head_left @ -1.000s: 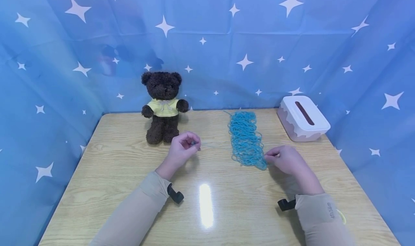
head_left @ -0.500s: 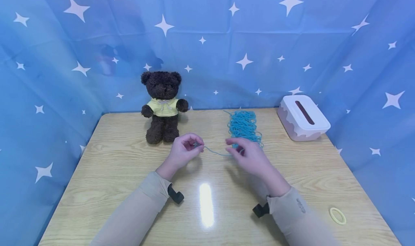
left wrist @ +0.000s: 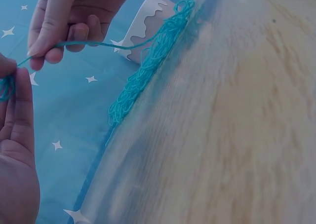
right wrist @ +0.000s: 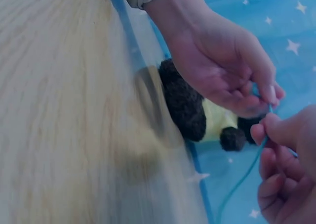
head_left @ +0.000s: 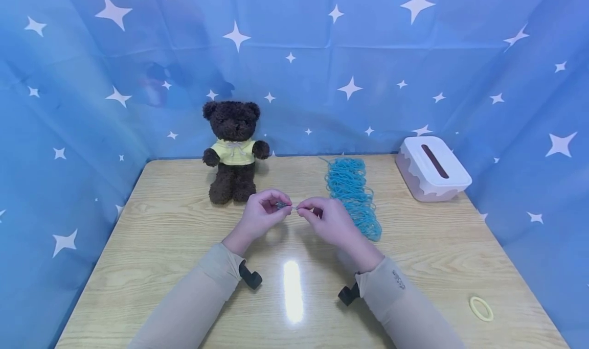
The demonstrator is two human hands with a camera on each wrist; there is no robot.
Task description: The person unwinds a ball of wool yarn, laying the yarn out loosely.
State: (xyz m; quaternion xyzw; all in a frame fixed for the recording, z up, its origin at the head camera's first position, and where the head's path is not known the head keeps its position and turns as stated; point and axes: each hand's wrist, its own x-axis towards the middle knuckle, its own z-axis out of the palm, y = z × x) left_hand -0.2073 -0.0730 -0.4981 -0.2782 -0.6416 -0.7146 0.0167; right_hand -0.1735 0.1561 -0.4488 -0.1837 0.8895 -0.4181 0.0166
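My left hand (head_left: 264, 213) pinches a small bundle of teal yarn (left wrist: 6, 87) between thumb and fingers, above the middle of the table. Close beside it, fingertips nearly meeting, my right hand (head_left: 330, 220) pinches the strand (left wrist: 106, 45) that leads out of that bundle. From the right hand the strand runs on to a loose heap of teal yarn (head_left: 347, 185) spread in wavy loops on the table. In the right wrist view the strand (right wrist: 243, 177) hangs down from the right fingertips. Most of the bundle is hidden by the left fingers.
A dark brown teddy bear (head_left: 232, 149) in a yellow top stands at the back left. At the back right is a white-lidded tissue box (head_left: 432, 167). A pale yellow ring (head_left: 481, 308) lies near the right front of the wooden table (head_left: 152, 267). Starry blue cloth (head_left: 294, 83) surrounds it.
My right hand has moved left from the heap's near end to my left hand, drawing the strand along. It uncovered the yellow ring. The left hand stays almost in place.
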